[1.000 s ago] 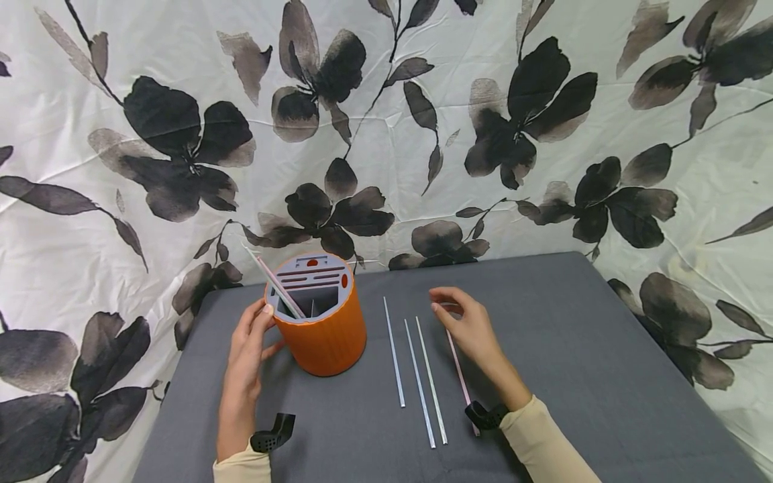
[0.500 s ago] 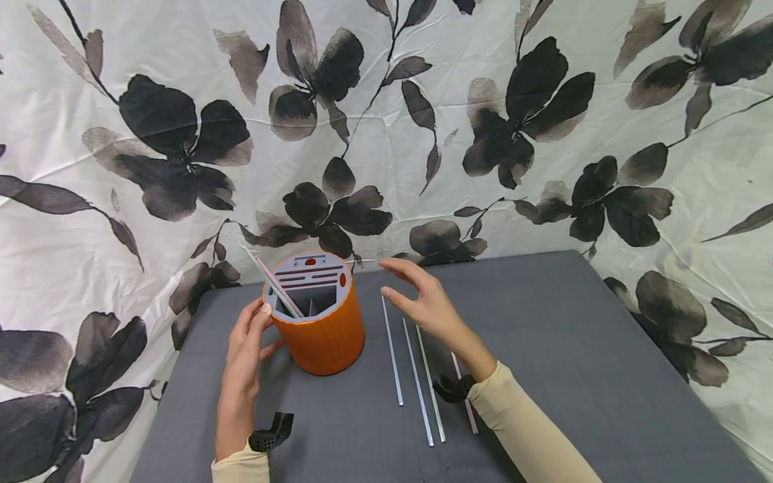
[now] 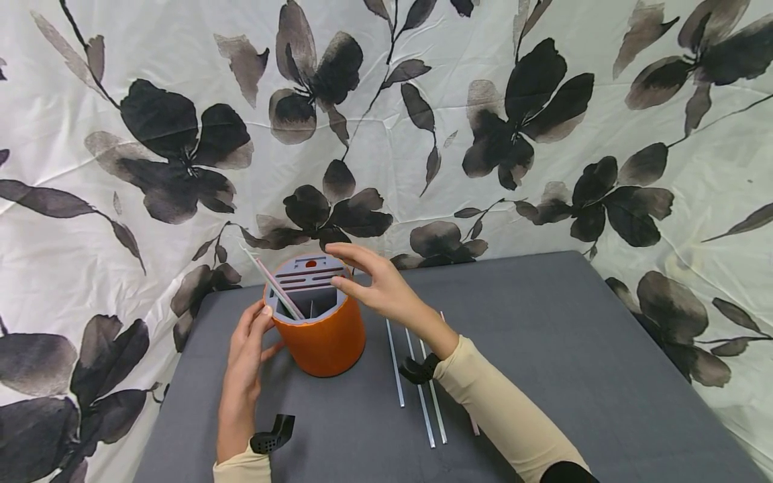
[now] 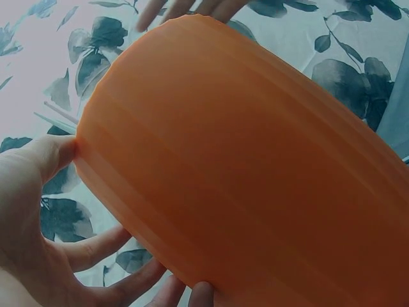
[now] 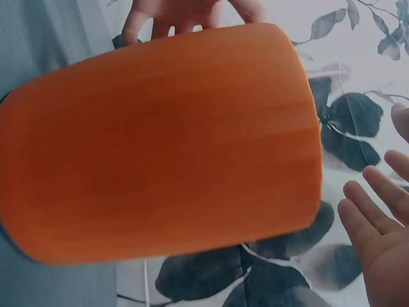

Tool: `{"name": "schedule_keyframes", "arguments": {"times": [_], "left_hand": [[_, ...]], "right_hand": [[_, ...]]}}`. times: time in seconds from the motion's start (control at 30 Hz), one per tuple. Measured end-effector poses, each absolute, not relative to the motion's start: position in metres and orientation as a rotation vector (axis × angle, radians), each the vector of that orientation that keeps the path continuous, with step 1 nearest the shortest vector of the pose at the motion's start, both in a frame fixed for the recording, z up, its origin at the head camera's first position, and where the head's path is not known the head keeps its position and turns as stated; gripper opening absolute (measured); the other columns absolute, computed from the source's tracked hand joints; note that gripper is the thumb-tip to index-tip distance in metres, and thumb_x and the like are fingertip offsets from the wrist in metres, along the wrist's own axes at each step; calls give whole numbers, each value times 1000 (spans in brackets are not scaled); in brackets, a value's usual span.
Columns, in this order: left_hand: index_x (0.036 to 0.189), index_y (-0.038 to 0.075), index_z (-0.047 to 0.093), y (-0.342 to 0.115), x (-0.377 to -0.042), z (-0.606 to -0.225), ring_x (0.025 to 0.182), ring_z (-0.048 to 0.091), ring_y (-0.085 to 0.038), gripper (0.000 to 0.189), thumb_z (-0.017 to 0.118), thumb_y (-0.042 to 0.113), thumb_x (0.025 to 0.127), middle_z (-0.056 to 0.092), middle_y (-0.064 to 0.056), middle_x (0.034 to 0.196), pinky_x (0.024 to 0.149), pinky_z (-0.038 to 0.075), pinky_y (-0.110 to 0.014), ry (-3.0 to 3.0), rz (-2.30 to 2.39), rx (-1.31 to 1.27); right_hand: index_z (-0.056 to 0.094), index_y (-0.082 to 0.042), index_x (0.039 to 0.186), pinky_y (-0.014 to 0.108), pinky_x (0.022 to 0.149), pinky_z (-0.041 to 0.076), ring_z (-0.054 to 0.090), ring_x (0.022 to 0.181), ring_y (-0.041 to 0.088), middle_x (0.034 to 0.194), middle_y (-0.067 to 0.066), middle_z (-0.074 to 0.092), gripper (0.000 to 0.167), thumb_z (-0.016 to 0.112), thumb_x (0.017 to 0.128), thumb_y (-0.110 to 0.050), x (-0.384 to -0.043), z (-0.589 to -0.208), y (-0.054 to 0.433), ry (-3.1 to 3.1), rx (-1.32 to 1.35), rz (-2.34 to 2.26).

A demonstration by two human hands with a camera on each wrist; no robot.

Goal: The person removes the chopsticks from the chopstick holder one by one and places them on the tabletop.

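An orange, ribbed pen holder (image 3: 326,345) with a grey slotted top insert stands at the left of the table. My left hand (image 3: 244,355) holds it on its left side; in the left wrist view the thumb reaches the rim and the fingers spread around the wall (image 4: 223,147). Two or so thin pale and pink sticks (image 3: 278,288) lean out of its front compartment. My right hand (image 3: 380,285) hovers over the right part of the top, thumb and fingers parted, nothing between them. The right wrist view shows that hand (image 5: 390,243) beyond the rim, apart from it.
Several thin sticks lie on the grey table (image 3: 574,349): a bluish one (image 3: 395,369), another bluish one (image 3: 425,409), a pale one (image 3: 437,409) and a pink one (image 3: 474,425) mostly under the right forearm. A floral cloth (image 3: 386,134) hangs behind.
My right hand has moved left from above the pink stick, across the other sticks, to over the pen holder, its fingers spreading apart. The left hand and the holder stay where they were.
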State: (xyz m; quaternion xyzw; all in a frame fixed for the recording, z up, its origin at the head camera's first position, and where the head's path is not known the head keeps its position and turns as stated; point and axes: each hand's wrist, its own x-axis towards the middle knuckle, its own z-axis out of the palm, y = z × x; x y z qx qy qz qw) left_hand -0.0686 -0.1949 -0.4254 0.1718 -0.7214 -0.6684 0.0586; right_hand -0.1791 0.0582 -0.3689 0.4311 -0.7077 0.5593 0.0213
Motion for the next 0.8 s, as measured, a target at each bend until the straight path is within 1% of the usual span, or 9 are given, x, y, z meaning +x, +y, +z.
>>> {"name": "schedule_keyframes", "arguments": {"times": [0.07,0.17,0.3,0.4,0.53,0.7,0.8], "left_hand": [[158,25,41,-194,-69,-426,128,48,-12,59,49,54,107,44,4,151,95,58,-34,-2187,-2021,526],[158,25,41,-194,-69,-426,128,48,-12,60,49,55,107,43,3,153,95,57,-33,-2192,-2016,534],[159,25,40,-194,-69,-426,129,47,-12,60,49,54,107,43,3,153,93,57,-31,-2188,-2027,539],[158,25,40,-194,-68,-426,129,47,-12,59,49,54,107,43,3,152,92,56,-30,-2180,-2035,538],[158,25,41,-193,-68,-426,131,47,-13,60,49,55,107,43,2,153,93,57,-31,-2180,-2030,535],[159,26,40,-193,-68,-427,133,47,-14,62,49,57,106,42,1,156,93,56,-30,-2189,-2027,531],[159,26,39,-193,-67,-427,133,46,-14,63,49,57,106,41,1,157,93,56,-30,-2192,-2028,528]], "right_hand": [[55,-14,151,30,120,43,51,145,14,156,2,53,53,71,101,-16,-180,-367,52,-2198,1361,1740],[54,-13,151,32,121,43,52,144,16,157,2,52,53,71,101,-17,-182,-365,43,-2223,1387,1735],[52,-9,152,41,122,42,53,144,26,157,4,52,54,70,102,-17,-186,-365,32,-2255,1416,1764],[50,-6,153,44,123,41,54,142,31,157,7,52,55,70,102,-16,-188,-365,24,-2278,1430,1802],[50,-7,153,41,121,43,56,142,30,156,9,53,56,71,101,-17,-191,-364,14,-2335,1428,1770],[50,-13,154,40,118,47,56,142,27,157,5,53,57,71,102,-23,-194,-363,7,-2400,1439,1656],[49,-13,155,39,117,48,56,143,26,157,5,53,59,71,102,-24,-194,-361,3,-2430,1485,1586]]}}
